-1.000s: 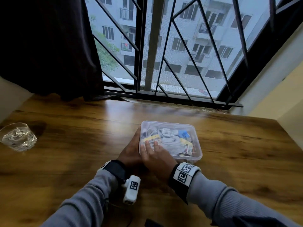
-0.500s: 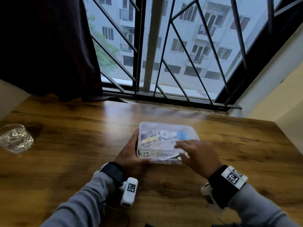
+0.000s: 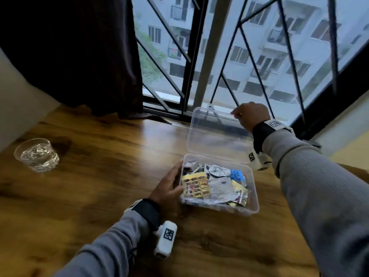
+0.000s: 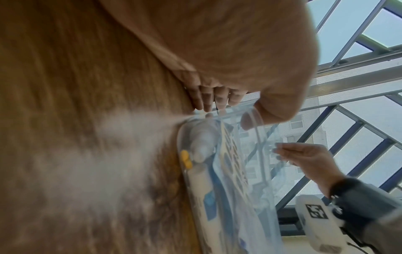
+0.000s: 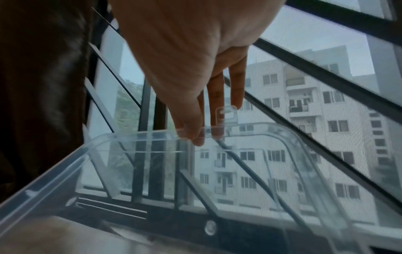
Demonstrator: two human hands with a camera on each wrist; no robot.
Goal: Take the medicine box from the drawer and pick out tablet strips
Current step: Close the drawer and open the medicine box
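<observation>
A clear plastic medicine box point(image 3: 219, 204) stands on the wooden bench point(image 3: 99, 186), near the window grille point(image 3: 249, 56), with its hinged lid point(image 3: 217, 134) raised nearly upright on the side toward the window. The right hand point(image 3: 249, 116) is at the lid's top edge; in the right wrist view its thumb and fingers point(image 5: 195, 130) pinch that edge, with the small latch tab point(image 5: 226, 114) just beside the fingertips. The left hand point(image 3: 169, 186) lies against the box's left side wall, thumb at the near corner; in the left wrist view its fingers point(image 4: 208, 96) curl against the wall where it meets the bench, so this hand grips the box. Inside the open box lie tablet strips: a yellow strip point(image 3: 195, 185) with rows of dark capsules at the left, touching the wall by the left hand; a silver foil strip point(image 3: 217, 169) toward the back; a blue strip point(image 3: 237, 175) at the back right; a white printed sachet point(image 3: 221, 188) in the middle; and a gold foil pack point(image 3: 240, 193) at the front right. The items overlap one another in one loose pile. A glass of water point(image 3: 37, 155) stands on the bench well apart to the left. A dark curtain point(image 3: 69, 52) hangs at the window's left side. Both forearms wear grey sleeves point(image 3: 319, 186) and dark wrist straps with white camera units.
</observation>
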